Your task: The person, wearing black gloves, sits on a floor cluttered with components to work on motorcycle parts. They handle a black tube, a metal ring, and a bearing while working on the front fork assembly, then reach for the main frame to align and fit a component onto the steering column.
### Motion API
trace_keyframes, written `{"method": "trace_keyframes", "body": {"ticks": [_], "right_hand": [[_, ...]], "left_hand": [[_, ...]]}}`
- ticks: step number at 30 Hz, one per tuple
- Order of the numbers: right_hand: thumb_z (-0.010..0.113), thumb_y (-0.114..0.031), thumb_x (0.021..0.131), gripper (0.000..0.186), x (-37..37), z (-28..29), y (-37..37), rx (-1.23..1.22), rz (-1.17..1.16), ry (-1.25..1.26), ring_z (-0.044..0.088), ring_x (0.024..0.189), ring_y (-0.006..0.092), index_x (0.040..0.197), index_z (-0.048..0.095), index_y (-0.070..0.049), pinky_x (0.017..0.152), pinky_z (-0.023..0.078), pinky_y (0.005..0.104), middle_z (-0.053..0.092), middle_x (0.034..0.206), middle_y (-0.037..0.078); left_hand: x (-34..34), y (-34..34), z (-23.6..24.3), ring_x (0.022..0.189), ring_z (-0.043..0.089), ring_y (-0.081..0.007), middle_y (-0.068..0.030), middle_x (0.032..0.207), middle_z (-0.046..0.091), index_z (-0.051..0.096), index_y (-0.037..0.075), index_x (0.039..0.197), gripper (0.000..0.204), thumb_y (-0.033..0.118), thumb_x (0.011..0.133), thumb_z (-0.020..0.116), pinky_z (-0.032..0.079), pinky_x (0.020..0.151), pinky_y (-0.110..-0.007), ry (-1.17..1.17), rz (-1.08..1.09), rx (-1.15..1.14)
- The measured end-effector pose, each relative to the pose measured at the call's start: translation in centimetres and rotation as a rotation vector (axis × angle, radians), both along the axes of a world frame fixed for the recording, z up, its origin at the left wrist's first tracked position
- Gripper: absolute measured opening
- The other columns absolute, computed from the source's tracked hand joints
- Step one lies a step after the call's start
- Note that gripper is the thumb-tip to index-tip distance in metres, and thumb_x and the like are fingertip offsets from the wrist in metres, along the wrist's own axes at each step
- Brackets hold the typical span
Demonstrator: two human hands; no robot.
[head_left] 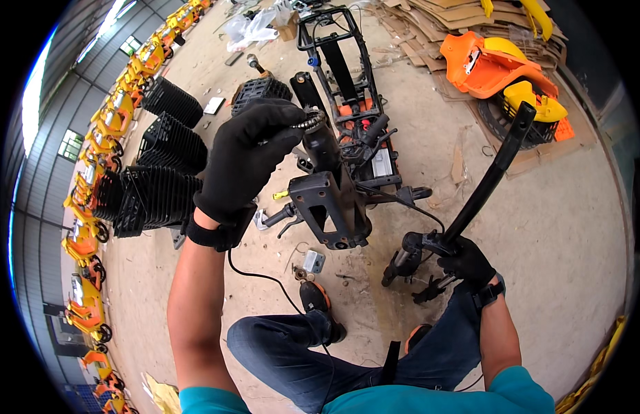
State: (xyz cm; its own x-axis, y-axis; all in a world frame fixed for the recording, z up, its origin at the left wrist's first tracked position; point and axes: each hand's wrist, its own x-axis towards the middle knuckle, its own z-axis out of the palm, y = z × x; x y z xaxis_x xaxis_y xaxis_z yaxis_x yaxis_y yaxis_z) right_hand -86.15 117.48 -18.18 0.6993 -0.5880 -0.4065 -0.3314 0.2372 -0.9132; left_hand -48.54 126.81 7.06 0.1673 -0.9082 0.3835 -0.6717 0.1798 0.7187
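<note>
I have the left hand [245, 159] pinching a bearing ring [310, 124] at the mouth of the head tube [323, 148]; whether it is seated, I cannot tell. To the tube's right, my right hand [470, 263] is closed around a black fork [487, 185], its stem slanting up. Left of the tube stand stacked black ribbed baskets [171, 143], apparently nested, their insides hidden from me. Far right of it lie orange panels [472, 69].

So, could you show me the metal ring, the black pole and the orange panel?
Metal ring [311, 123]: head view, on its beaded edge.
Black pole [485, 186]: head view, partway along its shaft.
Orange panel [496, 75]: head view, on its broad orange surface.
</note>
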Motion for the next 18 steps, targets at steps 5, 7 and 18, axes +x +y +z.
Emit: {"method": "trace_keyframes", "body": {"ticks": [5, 7, 18], "right_hand": [[0.071, -0.002, 0.076, 0.045, 0.0, -0.1, 0.1, 0.021, -0.011, -0.012, 0.057, 0.075, 0.0086, 0.119, 0.061, -0.002, 0.065, 0.05, 0.0272, 0.063, 0.091, 0.001], [0.071, -0.002, 0.076, 0.045, 0.1, 0.0, 0.1, 0.021, -0.01, -0.011, 0.057, 0.075, 0.0087, 0.119, 0.061, -0.002, 0.065, 0.05, 0.0272, 0.063, 0.091, 0.001], [0.072, -0.004, 0.075, 0.043, 0.0, -0.3, 0.0, 0.021, -0.022, -0.029, 0.058, 0.079, 0.009, 0.117, 0.062, -0.001, 0.068, 0.051, 0.0278, 0.064, 0.094, 0.001]], "left_hand": [[0.2, 0.1, 0.4, 0.105, 0.06, -0.0134, -0.0079, 0.113, 0.066, 0.065, -0.002, 0.11, 0.023, -0.003, 0.088, 0.063, 0.047, 0.093, -0.029, -0.053, -0.063, 0.036], [0.3, 0.1, 0.4, 0.105, 0.06, -0.0133, -0.008, 0.112, 0.067, 0.065, -0.002, 0.11, 0.021, 0.0, 0.09, 0.062, 0.047, 0.093, -0.029, 0.034, -0.084, 0.053], [0.8, -1.8, 1.0, 0.1, 0.06, -0.0107, -0.0065, 0.109, 0.067, 0.063, -0.002, 0.117, 0.026, 0.007, 0.093, 0.06, 0.048, 0.092, -0.029, 0.03, -0.073, 0.137]]}}
